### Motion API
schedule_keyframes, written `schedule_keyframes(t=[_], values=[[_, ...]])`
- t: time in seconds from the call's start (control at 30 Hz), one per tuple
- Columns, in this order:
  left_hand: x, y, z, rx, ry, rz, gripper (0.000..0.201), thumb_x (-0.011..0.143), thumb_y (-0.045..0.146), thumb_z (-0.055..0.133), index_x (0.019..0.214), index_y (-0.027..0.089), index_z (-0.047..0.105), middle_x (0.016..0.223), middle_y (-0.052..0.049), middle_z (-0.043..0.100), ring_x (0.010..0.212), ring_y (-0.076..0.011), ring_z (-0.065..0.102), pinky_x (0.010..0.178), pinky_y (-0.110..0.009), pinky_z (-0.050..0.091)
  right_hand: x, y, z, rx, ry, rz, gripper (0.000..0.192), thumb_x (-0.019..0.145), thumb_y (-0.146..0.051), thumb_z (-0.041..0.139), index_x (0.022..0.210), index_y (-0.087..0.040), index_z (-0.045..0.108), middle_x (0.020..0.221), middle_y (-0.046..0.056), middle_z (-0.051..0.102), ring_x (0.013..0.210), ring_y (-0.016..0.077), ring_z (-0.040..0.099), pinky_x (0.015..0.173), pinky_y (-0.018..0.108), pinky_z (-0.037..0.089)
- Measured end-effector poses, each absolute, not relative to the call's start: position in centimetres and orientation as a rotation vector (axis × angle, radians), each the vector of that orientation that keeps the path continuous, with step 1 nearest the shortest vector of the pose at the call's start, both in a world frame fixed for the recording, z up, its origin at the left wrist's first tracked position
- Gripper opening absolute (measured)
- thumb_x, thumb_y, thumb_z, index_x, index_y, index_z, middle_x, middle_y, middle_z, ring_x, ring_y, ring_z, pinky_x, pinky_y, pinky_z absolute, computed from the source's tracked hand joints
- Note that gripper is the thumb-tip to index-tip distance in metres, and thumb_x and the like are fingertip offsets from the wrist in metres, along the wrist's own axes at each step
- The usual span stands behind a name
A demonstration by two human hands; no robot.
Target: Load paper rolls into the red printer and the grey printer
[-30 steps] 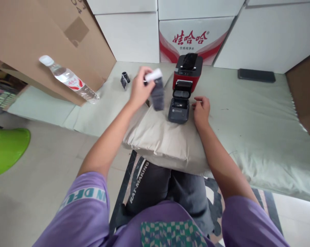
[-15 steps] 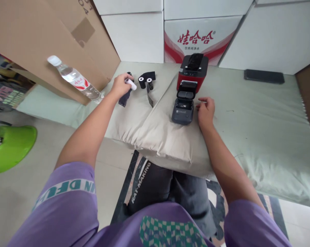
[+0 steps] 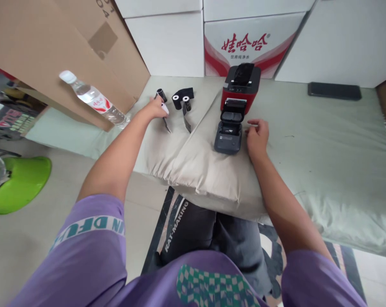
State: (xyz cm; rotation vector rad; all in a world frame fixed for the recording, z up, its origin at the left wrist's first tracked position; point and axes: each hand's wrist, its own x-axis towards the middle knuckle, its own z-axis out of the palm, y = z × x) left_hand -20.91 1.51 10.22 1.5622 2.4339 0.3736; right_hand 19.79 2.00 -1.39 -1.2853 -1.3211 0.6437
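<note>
My left hand (image 3: 157, 107) is closed around a white-ended roll of label paper (image 3: 165, 109), whose dark strip hangs below my fingers. Just behind that hand stands a small black roll (image 3: 161, 94). To its right lie two more black rolls with white cores (image 3: 181, 102), their dark strips partly unwound. A small dark grey label printer (image 3: 227, 138) sits with its lid raised, leaning near a red and black printer (image 3: 240, 87). Beside the grey printer my right hand (image 3: 257, 135) rests on the cloth, holding nothing, its fingers loosely bent and apart.
A water bottle (image 3: 93, 100) lies tilted by a large cardboard box (image 3: 68, 47) on the left. White cartons (image 3: 247, 47) line the back of the cloth-covered surface (image 3: 308, 149). A black phone-like slab (image 3: 334, 91) lies at the back right. A green stool (image 3: 23, 181) stands lower left.
My left hand has shifted slightly right and turned, swinging the hanging strip edge-on and uncovering the black roll behind it. My right hand stays beside the grey printer.
</note>
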Motion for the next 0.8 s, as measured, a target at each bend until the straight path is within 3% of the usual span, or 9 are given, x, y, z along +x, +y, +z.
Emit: schedule_keyframes(t=[0.07,0.13,0.27,0.33,0.43,0.5,0.6,0.7,0.8], values=[[-20.2,1.7,10.6,1.679,2.443,0.410,0.088,0.067,0.067,0.095,0.139,0.027,0.063,0.151,-0.004,0.055,0.127,-0.0224,0.057,0.109,-0.046,0.049,19.8,2.0,-1.3,-1.287,-1.329,0.634,0.027,0.078,-0.014,0.049,0.095,-0.024,0.066,0.109,0.005,0.063,0.076,0.0161,0.064,0.085,0.042,0.058],[-19.2,2.2,10.9,1.847,2.378,0.416,0.080,0.074,0.078,0.085,0.137,0.033,0.065,0.148,-0.001,0.058,0.136,-0.0251,0.051,0.113,-0.050,0.046,19.9,2.0,-1.4,-1.291,-1.342,0.622,0.028,0.077,-0.013,0.049,0.096,-0.024,0.066,0.109,0.005,0.063,0.076,0.0162,0.065,0.086,0.042,0.059],[-17.1,3.5,10.9,2.066,2.253,0.138,0.049,0.090,0.057,0.076,0.132,0.034,0.069,0.151,-0.007,0.062,0.145,-0.0367,0.051,0.113,-0.054,0.044,20.0,2.1,-1.6,-1.286,-1.354,0.609,0.029,0.077,-0.013,0.048,0.098,-0.023,0.067,0.111,0.006,0.063,0.075,0.0158,0.065,0.084,0.041,0.059],[-16.6,3.7,10.7,2.091,2.271,0.060,0.035,0.095,0.049,0.070,0.126,0.032,0.071,0.150,-0.008,0.063,0.146,-0.0376,0.051,0.114,-0.054,0.044,20.0,2.2,-1.8,-1.282,-1.367,0.603,0.029,0.078,-0.014,0.048,0.098,-0.024,0.066,0.112,0.006,0.063,0.075,0.0154,0.066,0.082,0.040,0.059],[-16.8,3.5,10.6,2.049,2.290,0.118,0.029,0.097,0.053,0.067,0.117,0.032,0.071,0.140,-0.007,0.066,0.145,-0.0365,0.051,0.115,-0.054,0.042,20.0,2.3,-1.9,-1.286,-1.394,0.567,0.028,0.078,-0.013,0.049,0.098,-0.024,0.065,0.110,0.005,0.063,0.074,0.0150,0.064,0.081,0.039,0.057],[-17.4,3.5,10.8,1.992,2.294,0.362,0.038,0.095,0.063,0.070,0.118,0.032,0.069,0.133,-0.004,0.067,0.141,-0.0326,0.051,0.119,-0.054,0.039,19.9,2.3,-1.9,-1.292,-1.399,0.552,0.029,0.077,-0.013,0.049,0.098,-0.024,0.065,0.109,0.005,0.063,0.073,0.0149,0.063,0.081,0.039,0.057],[-18.0,4.1,11.3,1.784,2.143,1.041,0.050,0.096,0.072,0.070,0.123,0.032,0.061,0.114,0.004,0.068,0.128,-0.0203,0.047,0.125,-0.052,0.034,19.8,2.3,-1.9,-1.301,-1.385,0.570,0.031,0.076,-0.011,0.049,0.099,-0.023,0.066,0.111,0.006,0.062,0.073,0.0152,0.062,0.083,0.040,0.056],[-17.0,3.9,11.9,1.388,1.714,1.470,0.022,0.109,0.054,0.061,0.115,0.033,0.058,0.092,0.007,0.064,0.111,-0.0135,0.048,0.123,-0.049,0.041,19.8,2.3,-1.8,-1.296,-1.375,0.588,0.031,0.075,-0.011,0.050,0.099,-0.023,0.066,0.111,0.006,0.062,0.077,0.0165,0.063,0.088,0.042,0.057],[-14.0,2.0,12.0,1.142,1.354,1.608,0.008,0.112,0.034,0.056,0.105,0.031,0.059,0.095,0.006,0.066,0.105,-0.0108,0.059,0.114,-0.040,0.053,19.7,2.3,-1.8,-1.286,-1.359,0.604,0.028,0.077,-0.012,0.051,0.098,-0.023,0.066,0.110,0.005,0.062,0.078,0.0165,0.063,0.088,0.042,0.056]])
